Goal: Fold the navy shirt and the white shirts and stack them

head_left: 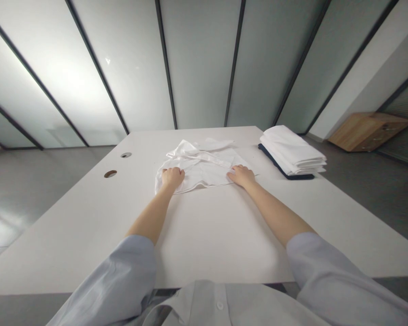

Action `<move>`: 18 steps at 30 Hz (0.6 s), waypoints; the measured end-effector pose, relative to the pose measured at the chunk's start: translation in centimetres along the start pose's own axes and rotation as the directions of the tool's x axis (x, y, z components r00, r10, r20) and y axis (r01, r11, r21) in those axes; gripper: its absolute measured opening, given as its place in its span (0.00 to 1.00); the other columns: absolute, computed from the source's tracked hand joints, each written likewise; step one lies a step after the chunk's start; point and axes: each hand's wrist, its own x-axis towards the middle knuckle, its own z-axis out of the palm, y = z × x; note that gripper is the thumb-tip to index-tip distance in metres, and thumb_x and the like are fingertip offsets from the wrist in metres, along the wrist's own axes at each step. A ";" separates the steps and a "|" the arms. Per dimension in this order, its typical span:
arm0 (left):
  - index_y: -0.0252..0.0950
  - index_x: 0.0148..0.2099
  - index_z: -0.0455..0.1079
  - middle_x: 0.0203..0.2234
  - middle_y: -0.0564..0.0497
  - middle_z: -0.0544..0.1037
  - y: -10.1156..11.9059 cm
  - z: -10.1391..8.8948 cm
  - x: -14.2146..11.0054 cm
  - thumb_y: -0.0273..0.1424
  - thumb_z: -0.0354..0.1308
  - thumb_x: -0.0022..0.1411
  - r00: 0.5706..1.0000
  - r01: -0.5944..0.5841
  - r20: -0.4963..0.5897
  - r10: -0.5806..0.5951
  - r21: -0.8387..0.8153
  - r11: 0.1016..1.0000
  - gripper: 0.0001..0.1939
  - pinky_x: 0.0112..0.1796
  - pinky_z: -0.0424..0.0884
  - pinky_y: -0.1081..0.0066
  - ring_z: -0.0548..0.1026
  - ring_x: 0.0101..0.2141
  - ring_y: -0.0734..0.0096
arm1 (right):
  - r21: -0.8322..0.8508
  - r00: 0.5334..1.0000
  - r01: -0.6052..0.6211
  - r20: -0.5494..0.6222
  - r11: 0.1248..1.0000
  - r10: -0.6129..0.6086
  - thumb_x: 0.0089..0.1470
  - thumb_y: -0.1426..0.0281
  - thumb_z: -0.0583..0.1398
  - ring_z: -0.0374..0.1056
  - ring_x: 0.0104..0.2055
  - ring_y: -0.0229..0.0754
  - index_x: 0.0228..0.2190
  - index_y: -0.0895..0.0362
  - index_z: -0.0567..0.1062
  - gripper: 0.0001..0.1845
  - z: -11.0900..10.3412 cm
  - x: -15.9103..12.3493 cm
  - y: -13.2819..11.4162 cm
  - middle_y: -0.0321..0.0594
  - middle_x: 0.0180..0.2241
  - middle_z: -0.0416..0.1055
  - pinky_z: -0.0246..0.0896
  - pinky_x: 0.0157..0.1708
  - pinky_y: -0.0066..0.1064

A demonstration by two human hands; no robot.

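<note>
A crumpled white garment (204, 165) lies on the white table (224, 235) in front of me. My left hand (172, 176) rests on its near left edge with the fingers curled closed on the cloth. My right hand (241, 175) sits on the near right edge, fingers bent and pinching the fabric. Both arms reach straight out from light blue sleeves.
A stack of folded white cloths (292, 151) on a dark folded piece (279, 166) sits at the table's right side. Two round cable holes (110, 174) are at the left. A wooden cabinet (369, 131) stands on the floor at the right, with a frosted glass wall behind.
</note>
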 end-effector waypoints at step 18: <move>0.40 0.69 0.49 0.69 0.39 0.48 -0.4 2.3 -0.4 0.44 0.44 0.67 0.981 -0.098 0.157 0.113 -0.098 0.990 0.32 0.60 0.51 0.48 0.45 0.67 0.51 | 0.062 0.992 0.123 -0.031 0.990 -0.122 0.62 0.63 0.50 0.56 0.63 0.50 0.62 0.62 0.58 0.30 1.3 0.1 0.4 0.54 0.63 0.58 0.52 0.58 0.38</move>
